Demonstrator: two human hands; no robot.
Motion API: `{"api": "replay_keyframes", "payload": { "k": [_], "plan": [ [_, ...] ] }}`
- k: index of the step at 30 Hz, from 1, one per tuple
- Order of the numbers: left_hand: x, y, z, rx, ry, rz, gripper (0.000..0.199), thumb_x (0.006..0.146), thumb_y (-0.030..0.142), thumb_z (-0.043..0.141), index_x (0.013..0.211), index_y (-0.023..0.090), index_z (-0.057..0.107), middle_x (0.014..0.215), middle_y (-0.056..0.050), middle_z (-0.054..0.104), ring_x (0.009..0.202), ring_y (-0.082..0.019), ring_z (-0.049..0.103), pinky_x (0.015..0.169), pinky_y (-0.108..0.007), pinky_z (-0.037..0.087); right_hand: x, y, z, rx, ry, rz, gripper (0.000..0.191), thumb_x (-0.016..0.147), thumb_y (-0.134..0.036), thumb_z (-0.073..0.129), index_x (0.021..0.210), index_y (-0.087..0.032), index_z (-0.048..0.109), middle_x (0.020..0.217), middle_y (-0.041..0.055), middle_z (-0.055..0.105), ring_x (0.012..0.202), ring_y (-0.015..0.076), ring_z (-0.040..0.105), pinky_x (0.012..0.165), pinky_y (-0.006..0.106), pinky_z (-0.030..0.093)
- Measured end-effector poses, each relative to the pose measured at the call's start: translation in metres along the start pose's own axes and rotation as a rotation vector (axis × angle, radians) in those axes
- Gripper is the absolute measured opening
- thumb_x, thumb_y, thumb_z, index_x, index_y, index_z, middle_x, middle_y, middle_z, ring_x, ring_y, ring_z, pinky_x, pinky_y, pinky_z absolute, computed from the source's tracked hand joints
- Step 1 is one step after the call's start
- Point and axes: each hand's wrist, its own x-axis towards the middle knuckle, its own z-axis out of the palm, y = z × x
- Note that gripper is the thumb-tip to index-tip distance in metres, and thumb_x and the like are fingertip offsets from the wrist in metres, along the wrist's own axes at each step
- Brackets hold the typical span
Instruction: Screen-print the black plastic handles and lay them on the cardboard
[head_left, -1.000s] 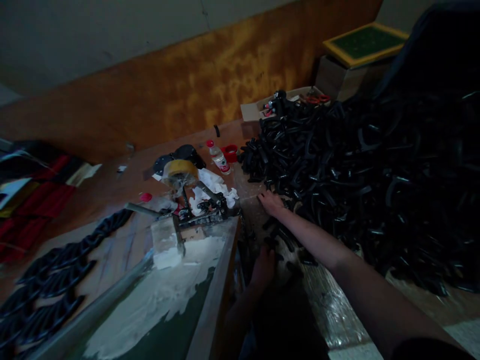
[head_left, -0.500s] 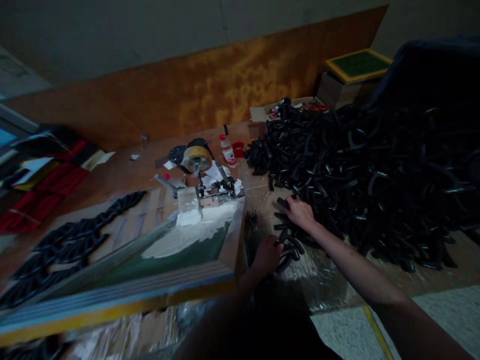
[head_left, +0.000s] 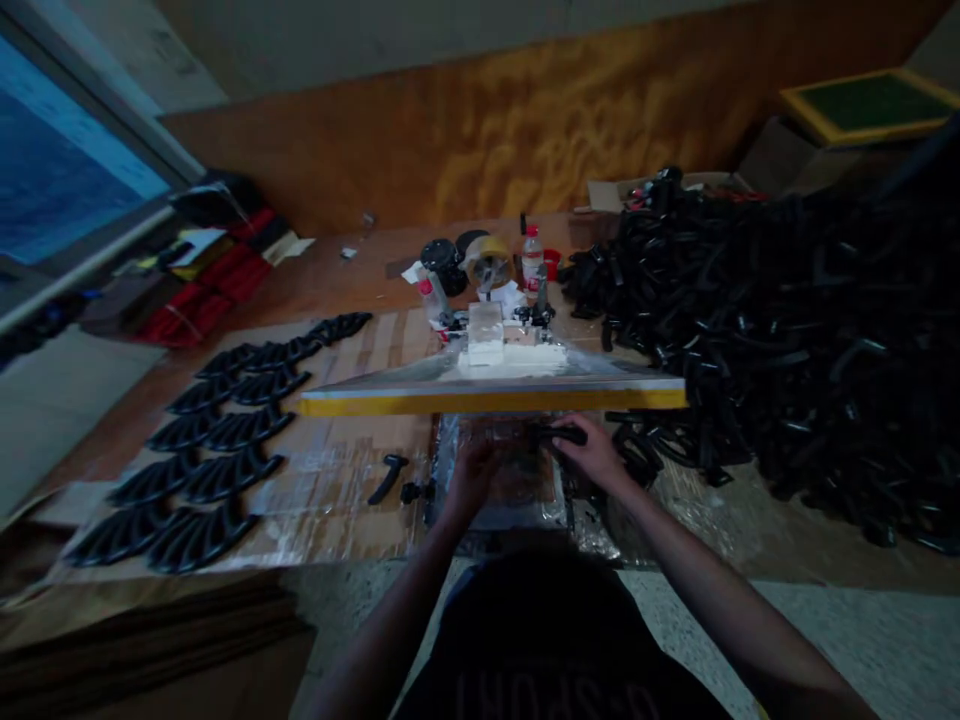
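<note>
Currently | right hand (head_left: pixel 594 458) grips black piece (head_left: pixel 574 436) | left hand (head_left: pixel 474 478): grasp unclear | open carton (head_left: pixel 604 197) holds small items (head_left: pixel 640 197)

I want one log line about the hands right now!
left hand: near base, grip unclear | right hand: holding black part | frame: front raised

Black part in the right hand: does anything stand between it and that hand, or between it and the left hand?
Nothing visible does. The right hand holds the black part directly, and no separate thing shows between it and the left hand, though that gap is dark. The frame shows above both hands in the picture.
</note>
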Motion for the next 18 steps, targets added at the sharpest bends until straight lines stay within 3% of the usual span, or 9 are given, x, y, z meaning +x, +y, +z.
{"api": "replay_keyframes", "payload": {
  "k": [3, 5, 8, 11, 14, 18],
  "plan": [
    [-0.008, -0.023, -0.042, -0.103, 0.106, -0.065, 0.043, 0.081, 0.051, 0.06, 0.101, 0.015, 0.071, 0.098, -0.01, 0.072, 0.09, -0.022, 0.066, 0.08, -0.034, 0.053, 0.004, -0.009, 0.057, -0.108, -0.125, -0.164, 0.028, 0.082, -0.015, 0.057, 0.105, -0.022, 0.07, 0.106, 0.0041, 0.07, 0.1, 0.0191, 0.063, 0.09, 0.035, 0.048],
    [-0.012, -0.032, -0.064, -0.153, 0.149, -0.091, 0.046, 0.08, 0.053, 0.062, 0.102, 0.014, 0.07, 0.1, -0.01, 0.072, 0.09, -0.021, 0.066, 0.08, -0.034, 0.052, 0.006, -0.008, 0.081, -0.281, -0.17, -0.278, 0.033, 0.085, -0.009, 0.052, 0.106, -0.023, 0.073, 0.109, 0.0057, 0.069, 0.102, 0.0193, 0.061, 0.091, 0.035, 0.048],
    [-0.016, -0.04, -0.087, -0.193, 0.189, -0.095, 0.048, 0.078, 0.055, 0.064, 0.102, 0.014, 0.069, 0.1, -0.01, 0.071, 0.09, -0.021, 0.066, 0.08, -0.033, 0.052, 0.004, -0.003, 0.096, -0.549, -0.204, -0.384, 0.037, 0.087, -0.008, 0.05, 0.111, -0.024, 0.073, 0.112, 0.0082, 0.067, 0.105, 0.0227, 0.056, 0.092, 0.038, 0.047],
    [-0.015, -0.04, -0.099, -0.223, 0.216, -0.083, 0.048, 0.076, 0.056, 0.065, 0.099, 0.014, 0.069, 0.096, -0.009, 0.071, 0.086, -0.019, 0.066, 0.079, -0.032, 0.052, -0.002, -0.003, 0.093, -0.686, -0.236, -0.383, 0.036, 0.089, -0.014, 0.053, 0.118, -0.025, 0.07, 0.114, 0.0087, 0.066, 0.105, 0.0244, 0.055, 0.092, 0.039, 0.046],
    [-0.006, -0.026, -0.108, -0.264, 0.243, -0.04, 0.049, 0.074, 0.055, 0.066, 0.099, 0.013, 0.068, 0.093, -0.008, 0.07, 0.083, -0.018, 0.065, 0.078, -0.032, 0.052, -0.003, -0.014, 0.087, -0.756, -0.256, -0.32, 0.031, 0.091, -0.024, 0.054, 0.116, -0.027, 0.071, 0.119, 0.0086, 0.064, 0.109, 0.0254, 0.055, 0.095, 0.041, 0.045],
    [0.014, 0.029, -0.116, -0.322, 0.328, 0.104, 0.047, 0.08, 0.054, 0.06, 0.105, 0.015, 0.064, 0.087, -0.005, 0.068, 0.074, -0.014, 0.063, 0.072, -0.027, 0.053, 0.004, -0.029, 0.098, -0.748, -0.291, -0.346, 0.045, 0.093, -0.033, 0.054, 0.136, -0.023, 0.056, 0.143, 0.0094, 0.051, 0.13, 0.0262, 0.045, 0.107, 0.042, 0.037]
  ]
}}
